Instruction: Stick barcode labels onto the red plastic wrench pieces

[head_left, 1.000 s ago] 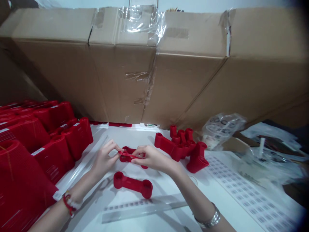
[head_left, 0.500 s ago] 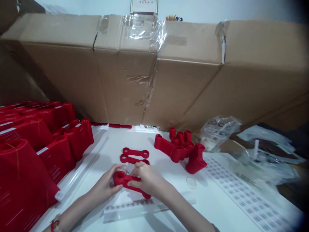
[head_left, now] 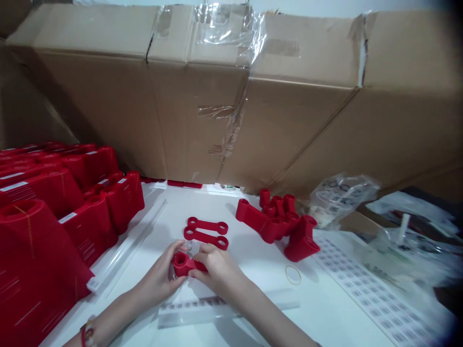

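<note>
Both my hands close around a thick red dumbbell-shaped plastic piece (head_left: 184, 264) on the white table. My left hand (head_left: 163, 273) grips its round left end, and my right hand (head_left: 216, 270) covers its right part with curled fingers. Just beyond my hands lie two thin flat red pieces (head_left: 206, 232) of the same shape, side by side. A clear strip with small labels (head_left: 224, 307) lies under my right forearm.
Stacks of red pieces (head_left: 54, 212) fill the left side. A cluster of red pieces (head_left: 278, 222) stands right of centre, with a rubber band (head_left: 292, 274) near it. Label sheets (head_left: 365, 294) and plastic bags (head_left: 340, 195) lie at the right. Taped cardboard boxes (head_left: 231, 96) wall off the back.
My hands let go of the thin flat red piece, which now lies beside another, and drew back to grasp the thick red piece nearer to me.
</note>
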Tool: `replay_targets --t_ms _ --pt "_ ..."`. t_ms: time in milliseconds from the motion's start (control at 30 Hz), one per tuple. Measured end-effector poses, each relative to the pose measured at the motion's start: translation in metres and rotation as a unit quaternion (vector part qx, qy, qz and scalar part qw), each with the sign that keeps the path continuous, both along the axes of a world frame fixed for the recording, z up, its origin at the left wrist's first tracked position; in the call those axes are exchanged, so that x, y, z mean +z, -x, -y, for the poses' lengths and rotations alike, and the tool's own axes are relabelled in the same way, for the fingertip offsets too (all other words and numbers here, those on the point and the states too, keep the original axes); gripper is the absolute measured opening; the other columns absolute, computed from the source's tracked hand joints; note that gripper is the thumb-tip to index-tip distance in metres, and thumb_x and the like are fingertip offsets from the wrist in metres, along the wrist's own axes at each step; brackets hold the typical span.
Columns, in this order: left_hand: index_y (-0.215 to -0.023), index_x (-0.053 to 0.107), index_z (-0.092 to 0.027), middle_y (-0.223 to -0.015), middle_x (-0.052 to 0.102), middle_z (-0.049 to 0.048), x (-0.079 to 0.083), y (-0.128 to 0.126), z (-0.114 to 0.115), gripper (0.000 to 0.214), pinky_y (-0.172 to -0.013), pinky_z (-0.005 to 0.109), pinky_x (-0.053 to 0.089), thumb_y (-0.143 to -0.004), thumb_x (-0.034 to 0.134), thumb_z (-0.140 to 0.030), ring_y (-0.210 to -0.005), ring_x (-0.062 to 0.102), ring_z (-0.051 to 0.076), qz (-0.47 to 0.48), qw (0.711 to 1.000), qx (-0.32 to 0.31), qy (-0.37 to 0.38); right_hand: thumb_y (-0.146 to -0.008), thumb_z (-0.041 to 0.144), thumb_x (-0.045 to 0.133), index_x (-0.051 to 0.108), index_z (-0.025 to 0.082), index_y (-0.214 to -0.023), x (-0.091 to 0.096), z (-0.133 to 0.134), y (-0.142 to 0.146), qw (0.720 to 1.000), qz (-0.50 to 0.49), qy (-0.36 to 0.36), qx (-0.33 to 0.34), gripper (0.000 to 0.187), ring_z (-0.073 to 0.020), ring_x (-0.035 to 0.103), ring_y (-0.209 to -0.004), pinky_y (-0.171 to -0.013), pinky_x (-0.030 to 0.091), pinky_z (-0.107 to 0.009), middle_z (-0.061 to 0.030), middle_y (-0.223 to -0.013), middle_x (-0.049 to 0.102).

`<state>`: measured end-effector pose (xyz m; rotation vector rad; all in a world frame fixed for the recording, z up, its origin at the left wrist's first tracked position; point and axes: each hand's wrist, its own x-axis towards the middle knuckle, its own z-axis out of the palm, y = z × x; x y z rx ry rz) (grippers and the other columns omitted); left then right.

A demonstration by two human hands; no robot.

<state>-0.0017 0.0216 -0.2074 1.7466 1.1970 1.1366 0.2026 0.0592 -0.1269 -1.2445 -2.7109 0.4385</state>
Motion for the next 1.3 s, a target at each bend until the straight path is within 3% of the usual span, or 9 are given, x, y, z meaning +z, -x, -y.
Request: replay_targets --t_ms 200,433,600,1000,1300 --pt "-0.144 0.033 -0.027 -0.139 0.054 0.0158 -0.004 0.003 0.0 0.069 -0.111 0.054 0.044 -0.085 0.067 -0.017 -0.129 0.057 0.033 0.002 1.0 -0.016 0.017 -0.091 0.041 0.074 0.081 0.021 -0.1 0.006 -0.002 -0.006 1.0 0.002 0.004 -0.009 0.023 -0.024 0.068 -0.083 -0.068 0.042 -0.029 -0.0077 -0.1 0.072" --pt "-0.142 0.031 -0.028 -0.129 0.056 0.0125 0.001 0.0 0.001 0.069 -0.108 0.052 0.048 -0.084 0.066 -0.016 -0.121 0.062 0.029 0.024 0.999 -0.023 0.02 -0.09 0.037 0.075 0.082 0.023 -0.092 0.011 -0.003 -0.012 1.0 0.006 0.014 -0.01 0.016 -0.0201 0.065 -0.073 -0.062 0.037 -0.028 -0.0054 -0.091 0.072" --pt "-0.143 0.031 -0.028 -0.131 0.053 0.0125 0.001 0.0 0.002 0.069 -0.105 0.051 0.051 -0.084 0.066 -0.016 -0.118 0.063 0.028 0.029 0.999 -0.017 0.027 -0.085 0.034 0.078 0.079 0.021 -0.1 0.01 0.001 -0.009 1.0 -0.001 0.018 -0.013 0.02 -0.0225 0.066 -0.083 -0.065 0.037 -0.028 -0.0065 -0.098 0.073" --pt "-0.141 0.033 -0.029 -0.13 0.049 0.0104 0.001 0.0 0.003 0.066 -0.108 0.055 0.049 -0.085 0.065 -0.016 -0.114 0.064 0.026 0.043 0.999 -0.013 0.022 -0.081 0.025 0.073 0.071 0.018 -0.084 -0.004 -0.004 -0.011 0.996 -0.055 0.066 -0.022 0.009 -0.0155 0.055 -0.067 -0.059 0.034 -0.026 -0.0035 -0.086 0.068" --pt "-0.141 0.031 -0.03 -0.13 0.048 0.0082 -0.003 0.001 0.0 0.069 -0.109 0.053 0.05 -0.083 0.066 -0.018 -0.111 0.065 0.024 0.064 0.998 -0.009 0.023 -0.084 0.024 0.071 0.069 0.017 -0.075 -0.008 -0.015 -0.018 0.985 -0.119 0.121 0.007 0.012 -0.0133 0.053 -0.064 -0.057 0.037 -0.024 0.0006 -0.074 0.066"
